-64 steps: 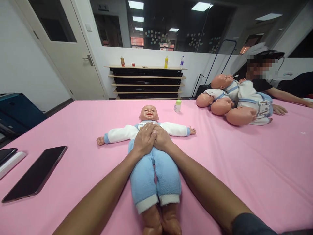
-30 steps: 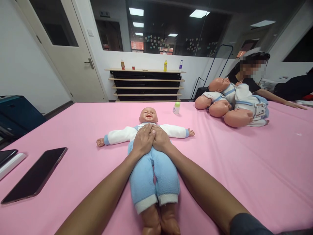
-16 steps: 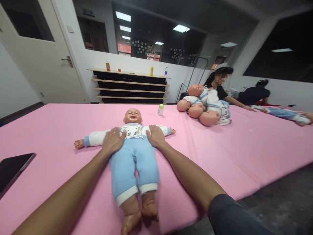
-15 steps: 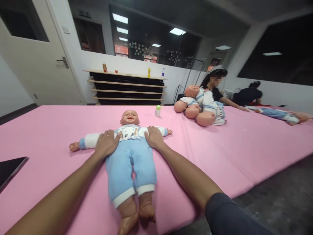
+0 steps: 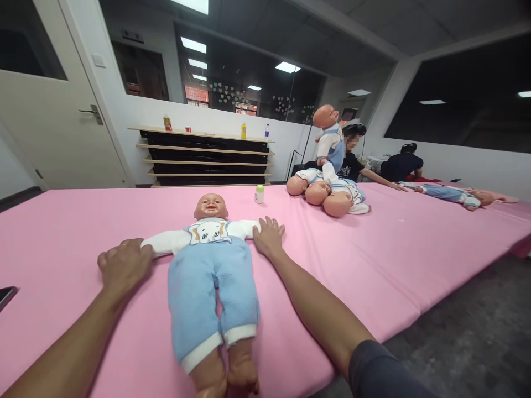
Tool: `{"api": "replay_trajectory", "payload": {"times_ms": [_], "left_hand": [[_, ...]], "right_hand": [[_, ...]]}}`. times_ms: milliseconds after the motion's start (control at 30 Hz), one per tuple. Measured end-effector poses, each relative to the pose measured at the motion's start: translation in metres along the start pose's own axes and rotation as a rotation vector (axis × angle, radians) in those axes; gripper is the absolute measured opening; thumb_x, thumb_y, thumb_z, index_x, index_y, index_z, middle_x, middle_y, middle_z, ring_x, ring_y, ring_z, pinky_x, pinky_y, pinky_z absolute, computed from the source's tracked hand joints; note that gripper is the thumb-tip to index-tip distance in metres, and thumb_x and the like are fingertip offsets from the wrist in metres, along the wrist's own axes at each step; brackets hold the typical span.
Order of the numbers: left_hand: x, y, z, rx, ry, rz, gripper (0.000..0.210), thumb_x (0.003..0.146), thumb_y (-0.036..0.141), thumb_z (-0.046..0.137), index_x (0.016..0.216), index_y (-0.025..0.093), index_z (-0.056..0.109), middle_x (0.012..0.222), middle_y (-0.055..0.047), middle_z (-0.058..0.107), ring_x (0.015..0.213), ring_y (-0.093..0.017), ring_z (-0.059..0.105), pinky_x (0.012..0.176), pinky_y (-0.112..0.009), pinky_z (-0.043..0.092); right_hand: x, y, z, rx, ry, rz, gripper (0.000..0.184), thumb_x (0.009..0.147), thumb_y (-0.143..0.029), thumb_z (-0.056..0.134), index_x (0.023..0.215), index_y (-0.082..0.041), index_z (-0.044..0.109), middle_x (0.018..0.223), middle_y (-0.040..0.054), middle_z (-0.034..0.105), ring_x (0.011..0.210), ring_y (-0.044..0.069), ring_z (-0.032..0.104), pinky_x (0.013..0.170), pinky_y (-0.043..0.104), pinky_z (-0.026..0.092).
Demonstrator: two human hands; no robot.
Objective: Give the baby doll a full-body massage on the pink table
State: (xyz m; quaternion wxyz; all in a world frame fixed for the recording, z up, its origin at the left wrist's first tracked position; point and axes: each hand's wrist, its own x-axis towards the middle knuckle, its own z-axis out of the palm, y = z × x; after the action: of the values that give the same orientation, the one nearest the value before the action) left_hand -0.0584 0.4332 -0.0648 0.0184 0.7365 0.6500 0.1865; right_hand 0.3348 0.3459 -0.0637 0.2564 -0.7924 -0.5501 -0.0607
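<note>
A baby doll [image 5: 213, 276] in a white top with a cartoon animal print and light blue trousers lies face up on the pink mat, arms stretched out sideways. My left hand [image 5: 125, 264] lies palm down over the end of the doll's arm at the left, hiding the doll's hand there. Over the end of its other arm rests my right hand [image 5: 269, 236], its fingers stretched out and slightly spread. Beyond the doll's head, a small white bottle with a green cap [image 5: 259, 194] stands on the mat.
Several more dolls [image 5: 317, 192] lie piled at the back right, one upright above them. A person [image 5: 352, 166] sits behind the pile, arm reaching toward another doll [image 5: 448, 194]. A dark phone-like object [image 5: 6, 296] lies at the left edge. Shelves [image 5: 203, 160] stand behind the pink mat [image 5: 352, 254].
Both my hands have slid outward along the doll's arms, from the upper arms to the ends. At the back, one doll has risen upright above the pile. The view has shifted slightly.
</note>
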Motion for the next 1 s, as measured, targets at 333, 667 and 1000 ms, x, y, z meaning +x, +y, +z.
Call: {"api": "replay_trajectory", "payload": {"times_ms": [333, 667, 1000], "left_hand": [[-0.006, -0.018, -0.012, 0.051, 0.03, -0.1, 0.039, 0.069, 0.017, 0.05, 0.108, 0.013, 0.057, 0.108, -0.015, 0.058, 0.108, -0.032, 0.049, 0.102, -0.064, 0.019], [-0.006, -0.023, -0.02, -0.41, 0.292, -0.269, 0.042, 0.076, 0.025, 0.048, 0.117, 0.019, 0.055, 0.112, -0.011, 0.054, 0.102, -0.025, 0.054, 0.092, -0.041, 0.046], [0.003, 0.03, -0.007, -1.39, 0.297, -0.239, 0.081, 0.085, 0.023, 0.045, 0.15, 0.026, -0.004, 0.135, -0.01, 0.049, 0.114, -0.014, 0.059, 0.093, -0.03, 0.054]], "right_hand": [[0.015, 0.037, -0.013, 0.123, -0.164, 0.014, 0.069, 0.072, -0.021, 0.05, 0.14, -0.029, 0.045, 0.135, 0.0092, 0.046, 0.131, 0.028, 0.032, 0.11, 0.062, 0.012], [0.008, 0.026, -0.01, -0.018, 0.062, 0.126, 0.062, 0.066, -0.008, 0.047, 0.125, -0.024, 0.058, 0.145, 0.0114, 0.029, 0.144, 0.035, -0.003, 0.107, 0.069, 0.002], [0.01, 0.004, -0.005, 0.615, 0.22, 0.13, 0.084, 0.078, -0.027, 0.043, 0.155, -0.021, 0.009, 0.152, 0.0102, 0.02, 0.138, 0.017, 0.034, 0.107, 0.029, 0.042]]}}
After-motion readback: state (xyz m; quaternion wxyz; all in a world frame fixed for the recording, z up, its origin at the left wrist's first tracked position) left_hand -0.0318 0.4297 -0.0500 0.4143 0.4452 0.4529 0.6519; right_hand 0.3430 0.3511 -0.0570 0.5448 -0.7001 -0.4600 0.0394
